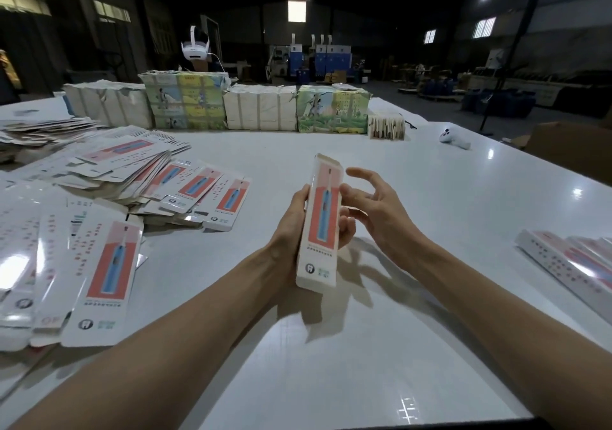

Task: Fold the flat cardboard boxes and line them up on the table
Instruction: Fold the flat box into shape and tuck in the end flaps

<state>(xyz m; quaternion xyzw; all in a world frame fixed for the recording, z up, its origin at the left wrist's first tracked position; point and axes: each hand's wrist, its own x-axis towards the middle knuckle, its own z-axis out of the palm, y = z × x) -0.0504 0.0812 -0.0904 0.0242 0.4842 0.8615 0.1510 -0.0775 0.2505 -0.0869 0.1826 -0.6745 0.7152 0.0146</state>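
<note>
A folded toothbrush box [321, 221], white with a red panel, stands nearly upright above the middle of the white table [430, 198]. My left hand [291, 224] grips it from the left, fingers wrapped round its back. My right hand [374, 204] hovers just right of the box with fingers spread and relaxed, fingertips close to its right edge. Flat unfolded boxes [106, 274] lie heaped at the left. A row of folded boxes [576, 264] lies at the right edge.
Wrapped bundles of printed cartons [185, 102] line the table's far side, with a small stack of cards [385, 126] beside them. A white handheld device [455, 140] lies at the far right. A brown cardboard box [569, 148] stands off the table's right side.
</note>
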